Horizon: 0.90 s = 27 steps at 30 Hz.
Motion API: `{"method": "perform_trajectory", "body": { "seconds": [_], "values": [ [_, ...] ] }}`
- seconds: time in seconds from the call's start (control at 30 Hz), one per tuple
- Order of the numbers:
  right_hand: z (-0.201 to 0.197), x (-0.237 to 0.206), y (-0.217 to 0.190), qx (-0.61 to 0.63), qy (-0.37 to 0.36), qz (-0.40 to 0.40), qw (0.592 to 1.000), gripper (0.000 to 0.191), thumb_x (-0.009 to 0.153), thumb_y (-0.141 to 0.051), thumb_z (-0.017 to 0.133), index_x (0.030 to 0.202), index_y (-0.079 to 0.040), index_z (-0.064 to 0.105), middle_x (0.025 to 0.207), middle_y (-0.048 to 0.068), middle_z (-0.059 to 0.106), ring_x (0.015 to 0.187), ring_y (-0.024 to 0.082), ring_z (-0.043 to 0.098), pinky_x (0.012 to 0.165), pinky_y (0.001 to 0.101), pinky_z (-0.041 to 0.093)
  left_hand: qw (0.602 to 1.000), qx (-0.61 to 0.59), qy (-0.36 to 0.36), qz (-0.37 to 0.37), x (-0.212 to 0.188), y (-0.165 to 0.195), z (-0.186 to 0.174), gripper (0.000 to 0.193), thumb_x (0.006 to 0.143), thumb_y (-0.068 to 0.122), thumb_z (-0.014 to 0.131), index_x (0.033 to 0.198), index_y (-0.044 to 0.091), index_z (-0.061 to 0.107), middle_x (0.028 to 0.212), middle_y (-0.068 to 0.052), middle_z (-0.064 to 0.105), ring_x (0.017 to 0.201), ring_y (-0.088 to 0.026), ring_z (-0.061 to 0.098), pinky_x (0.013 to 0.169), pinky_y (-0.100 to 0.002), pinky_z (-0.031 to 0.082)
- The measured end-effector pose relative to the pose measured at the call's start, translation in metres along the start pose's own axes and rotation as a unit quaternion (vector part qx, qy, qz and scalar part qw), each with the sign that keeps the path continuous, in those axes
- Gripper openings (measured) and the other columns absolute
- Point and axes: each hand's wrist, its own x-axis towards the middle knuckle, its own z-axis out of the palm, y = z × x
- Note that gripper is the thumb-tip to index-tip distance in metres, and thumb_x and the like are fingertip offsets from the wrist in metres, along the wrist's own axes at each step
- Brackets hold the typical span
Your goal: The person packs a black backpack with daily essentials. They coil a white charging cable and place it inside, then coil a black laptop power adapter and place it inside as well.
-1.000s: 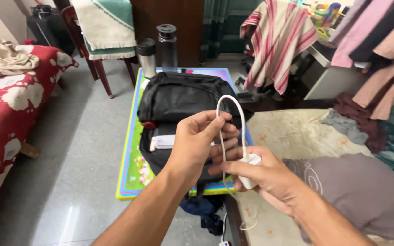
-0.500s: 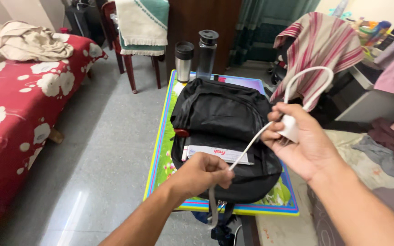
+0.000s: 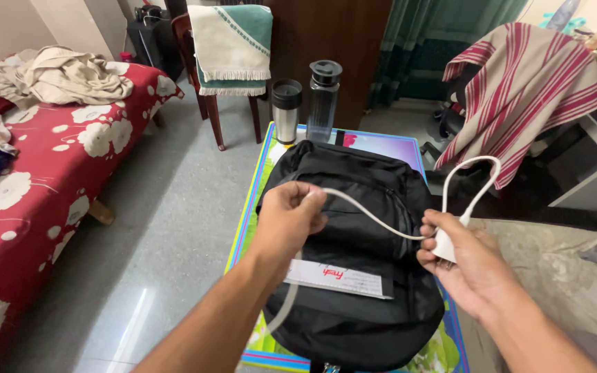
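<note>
My left hand is closed around a white cable above a black backpack. The cable runs from that fist across to my right hand, which grips a small white charger block. From the block the cable loops up and back over my right hand. A loose end hangs down below my left wrist. The backpack lies flat on a low table with a colourful top, and a white paper strip rests on the bag.
A steel tumbler and a dark bottle stand at the table's far end. A chair with a green-white towel is behind them. A bed with a red flowered cover lies left. A striped cloth drapes furniture on the right.
My left hand has risen from the bag's front edge to its middle, pulling the cable up. My right hand with the charger has dropped lower and nearer to me.
</note>
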Motion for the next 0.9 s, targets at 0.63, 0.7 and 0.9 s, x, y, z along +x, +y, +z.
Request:
{"method": "perform_trajectory", "body": {
  "seconds": [0.63,0.7,0.9],
  "values": [
    [-0.017,0.051,0.101,-0.374,-0.128,0.025,0.918,0.048,0.078,0.001,0.067,0.125,-0.011,0.068,0.098,0.007,0.070,0.081,0.014,0.064,0.072,0.0322,0.054,0.952,0.107,0.232,-0.166,0.003,-0.161,0.014,0.022,0.090,0.009,0.052,0.110,0.000,0.052,0.089,-0.015,0.070,0.072,-0.023,0.067,0.068,-0.035,0.054],
    [-0.021,0.051,0.111,-0.444,-0.116,-0.001,0.889,0.049,0.079,-0.001,0.069,0.127,-0.014,0.065,0.097,0.006,0.073,0.084,0.013,0.066,0.076,0.0294,0.054,0.951,0.130,0.188,-0.207,0.001,-0.158,0.004,0.020,0.095,0.012,0.048,0.110,0.001,0.053,0.089,-0.018,0.069,0.070,-0.023,0.067,0.063,-0.037,0.053],
    [-0.015,0.033,0.120,-0.475,-0.091,0.043,0.874,0.041,0.078,-0.003,0.071,0.118,-0.011,0.073,0.100,0.004,0.069,0.085,0.016,0.064,0.076,0.0313,0.052,0.958,-0.009,0.150,-0.243,-0.004,-0.149,-0.014,0.032,0.105,0.017,0.040,0.101,-0.010,0.057,0.087,-0.025,0.071,0.067,-0.026,0.066,0.059,-0.035,0.056]
  ]
}}
